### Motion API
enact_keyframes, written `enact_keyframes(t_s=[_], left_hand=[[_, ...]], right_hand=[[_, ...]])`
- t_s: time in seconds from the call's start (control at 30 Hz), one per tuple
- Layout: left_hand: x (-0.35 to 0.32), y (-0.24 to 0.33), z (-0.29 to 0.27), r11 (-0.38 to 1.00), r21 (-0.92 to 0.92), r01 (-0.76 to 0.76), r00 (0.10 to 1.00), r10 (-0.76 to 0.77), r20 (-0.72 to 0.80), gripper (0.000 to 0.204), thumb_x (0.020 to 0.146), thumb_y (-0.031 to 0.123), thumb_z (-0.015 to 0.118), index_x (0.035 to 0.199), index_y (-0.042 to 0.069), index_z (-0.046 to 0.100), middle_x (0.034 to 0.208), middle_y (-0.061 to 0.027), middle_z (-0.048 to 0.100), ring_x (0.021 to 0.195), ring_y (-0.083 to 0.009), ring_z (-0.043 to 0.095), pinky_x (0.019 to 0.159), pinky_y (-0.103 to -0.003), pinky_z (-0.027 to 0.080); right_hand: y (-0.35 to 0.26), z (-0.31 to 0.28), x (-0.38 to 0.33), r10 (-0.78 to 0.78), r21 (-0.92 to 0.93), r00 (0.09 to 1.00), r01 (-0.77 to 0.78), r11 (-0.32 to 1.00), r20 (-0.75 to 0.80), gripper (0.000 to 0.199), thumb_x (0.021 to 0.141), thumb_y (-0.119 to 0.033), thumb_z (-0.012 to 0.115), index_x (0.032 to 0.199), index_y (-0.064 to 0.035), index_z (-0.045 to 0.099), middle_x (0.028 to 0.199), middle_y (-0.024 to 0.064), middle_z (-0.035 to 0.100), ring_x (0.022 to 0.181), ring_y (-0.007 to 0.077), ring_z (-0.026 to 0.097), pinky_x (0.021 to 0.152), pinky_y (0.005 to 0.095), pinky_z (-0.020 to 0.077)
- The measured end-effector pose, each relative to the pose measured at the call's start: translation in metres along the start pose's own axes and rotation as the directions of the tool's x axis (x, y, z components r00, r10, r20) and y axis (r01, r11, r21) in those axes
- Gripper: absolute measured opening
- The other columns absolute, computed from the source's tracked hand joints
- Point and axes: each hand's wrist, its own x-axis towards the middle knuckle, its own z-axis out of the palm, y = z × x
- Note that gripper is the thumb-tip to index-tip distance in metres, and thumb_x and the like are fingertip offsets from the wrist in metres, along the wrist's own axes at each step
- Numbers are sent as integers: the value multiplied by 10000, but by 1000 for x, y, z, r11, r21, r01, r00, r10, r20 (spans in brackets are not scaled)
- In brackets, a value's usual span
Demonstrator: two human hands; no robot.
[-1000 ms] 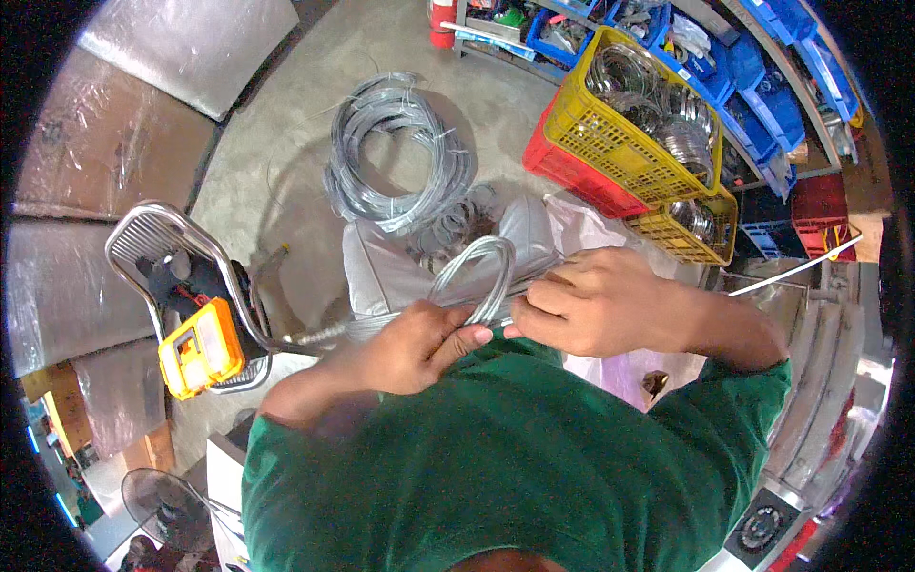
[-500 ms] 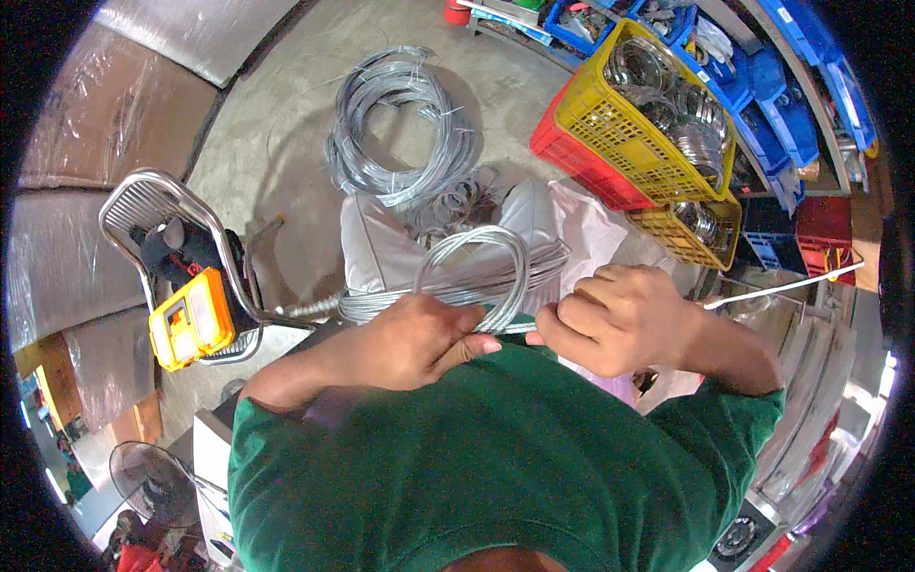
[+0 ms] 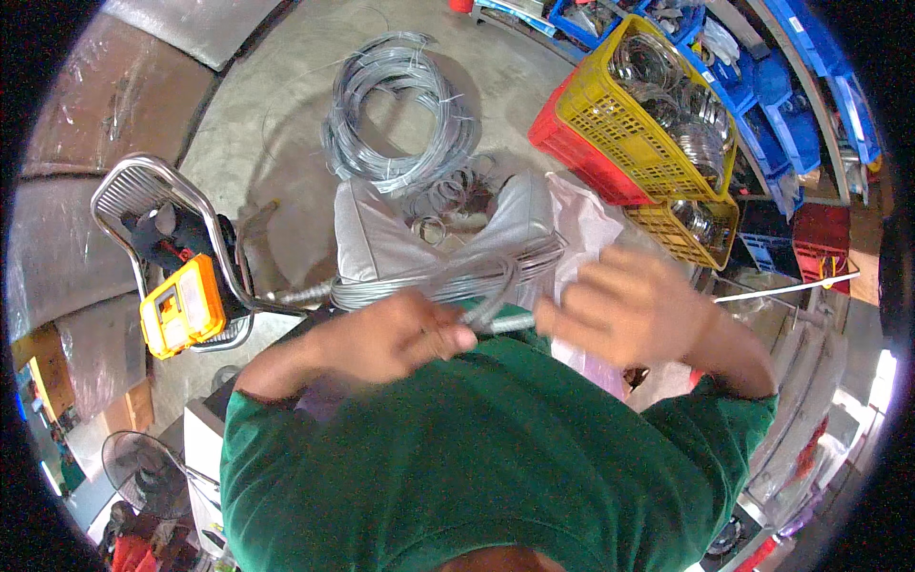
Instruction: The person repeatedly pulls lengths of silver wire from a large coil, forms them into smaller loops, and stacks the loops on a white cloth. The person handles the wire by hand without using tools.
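At far left, a chair (image 3: 172, 176) bears an orange case (image 3: 181, 307). A floor coil (image 3: 349, 133) lies ahead of the lap. The left hand (image 3: 405, 332) is blurred; its thumb and fingers appear to pinch the wire (image 3: 448, 278). The wire lies looped across the lap, between and ahead of both hands. Judged by look: stiff, springy, smooth, moderately light; grip where strands run together, clear of loose ends. Right hand (image 3: 624, 310): fingers curled, blurred; whether it pinches wire cannot be told. Farther right: a yellow crate (image 3: 610, 110).
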Motion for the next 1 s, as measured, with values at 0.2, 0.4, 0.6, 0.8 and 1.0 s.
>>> enact_keyframes(t_s=[0.2, 0.4, 0.6, 0.8, 1.0], left_hand=[[18, -40, 4, 214, -976, 34, 986, 152, 68, 511, 1045, 490, 377, 698, 123, 447, 511, 81, 304, 410, -53, 260, 398, -248, 194], [44, -62, 14, -275, -956, -99, 900, 385, -204, 501, 1054, 510, 316, 740, 140, 442, 526, 105, 311, 392, -15, 242, 368, -203, 198], [40, -71, 8, -94, -985, -147, 915, 365, -171, 494, 1049, 488, 363, 721, 126, 437, 520, 99, 318, 388, -25, 242, 354, -217, 186], [44, -77, 15, -188, -975, -120, 957, 241, -164, 497, 1041, 492, 388, 720, 117, 439, 511, 93, 313, 387, -27, 236, 354, -215, 180], [59, -90, 21, -343, -939, 19, 916, 382, -121, 482, 1058, 474, 347, 739, 122, 423, 520, 104, 281, 396, -22, 232, 363, -207, 176]], right_hand=[[39, 46, 2, 434, 629, 878, -455, 630, 201, 162, 980, -185, 538, 1047, -43, 577, 905, 82, 617, 801, 253, 632, 742, 379, 509], [37, 114, 28, 503, 810, 816, 77, -582, 284, 172, 1017, -221, 528, 1068, -59, 553, 997, 111, 651, 933, 263, 667, 823, 425, 547], [17, 135, 17, 499, 641, 789, 181, -746, 358, 181, 973, -216, 613, 1088, -80, 577, 1044, 69, 660, 949, 156, 635, 794, 294, 525], [43, 130, -10, 319, 799, 857, -160, -580, 404, 191, 981, -252, 621, 1081, -89, 611, 848, -76, 580, 658, -4, 484, 519, 161, 345], [41, 150, -20, 294, 809, 914, -60, -585, 280, 295, 962, -344, 643, 1113, -96, 595, 824, -63, 580, 664, 11, 476, 525, 173, 346]])
